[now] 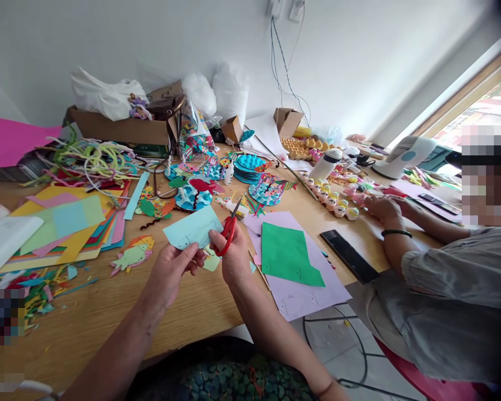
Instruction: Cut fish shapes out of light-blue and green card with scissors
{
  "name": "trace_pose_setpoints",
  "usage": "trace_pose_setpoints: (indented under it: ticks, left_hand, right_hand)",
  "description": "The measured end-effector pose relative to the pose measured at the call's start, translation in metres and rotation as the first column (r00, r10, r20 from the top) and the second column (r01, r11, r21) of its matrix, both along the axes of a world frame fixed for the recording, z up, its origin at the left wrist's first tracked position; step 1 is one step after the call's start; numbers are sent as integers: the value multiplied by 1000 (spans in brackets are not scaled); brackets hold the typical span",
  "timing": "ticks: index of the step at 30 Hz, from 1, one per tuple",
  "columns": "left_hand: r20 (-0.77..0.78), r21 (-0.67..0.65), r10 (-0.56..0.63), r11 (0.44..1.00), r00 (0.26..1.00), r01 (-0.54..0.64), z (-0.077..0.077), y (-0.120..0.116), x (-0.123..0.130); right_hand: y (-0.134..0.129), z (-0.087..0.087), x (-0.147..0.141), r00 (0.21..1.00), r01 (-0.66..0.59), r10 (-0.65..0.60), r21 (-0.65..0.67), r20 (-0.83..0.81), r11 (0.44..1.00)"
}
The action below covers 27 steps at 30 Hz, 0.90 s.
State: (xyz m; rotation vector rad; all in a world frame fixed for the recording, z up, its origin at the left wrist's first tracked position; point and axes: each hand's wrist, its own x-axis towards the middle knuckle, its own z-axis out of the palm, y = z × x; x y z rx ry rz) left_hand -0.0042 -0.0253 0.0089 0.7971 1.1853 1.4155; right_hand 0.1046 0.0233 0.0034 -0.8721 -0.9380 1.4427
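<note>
Between thumb and fingers, my left hand (177,264) pinches the lower edge of a light blue sheet of paper (192,227) with drawn outlines on it. My right hand (234,256) grips red-handled scissors (230,231), their blades pointing up and away, and its thumb touches the paper's right edge. Just right of my hands, a green sheet (288,253) lies over a lilac sheet (317,301) that also bears drawn lines. Left of my hands rest cut paper fish (132,255). Small paper offcuts (211,262) are partly hidden behind my hands.
Stacked coloured paper (79,217), paper scraps (37,298) and pipe cleaners (104,161) cover the left side. Decorated blue crafts (194,195) and a glue bottle (229,174) stand behind. A black phone (348,256) lies near a co-worker's hands (384,209) at right.
</note>
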Motion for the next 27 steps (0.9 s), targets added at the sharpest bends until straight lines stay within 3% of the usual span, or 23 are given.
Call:
trace_pose_setpoints:
  ticks: [5,8,10,12,15,20,27]
  left_hand:
    - [-38,0,62,998,997,-62,1,4,-10]
    - [-59,10,114,994,992,-113,3,6,-19]
    - [-83,15,136,991,987,-135,5,7,-24]
    - [-106,29,147,989,983,-145,5,7,-27]
    - [-130,59,142,989,981,-135,6,6,-27]
    - [-135,36,142,990,981,-139,7,4,-24]
    - [-51,4,115,993,992,-115,11,2,-20]
  right_hand:
    - [-5,-2,2,995,-78,79,-15,61,997]
    - [-15,3,15,971,-187,182,19,153,982]
    - [-27,7,23,901,-375,364,1,237,927]
    - [-39,8,27,804,-519,528,-108,273,848]
    - [-52,3,26,731,-589,637,-242,246,771]
    - [-53,-7,22,729,-589,647,-276,225,759]
    - [-50,-3,23,746,-571,630,-279,217,772]
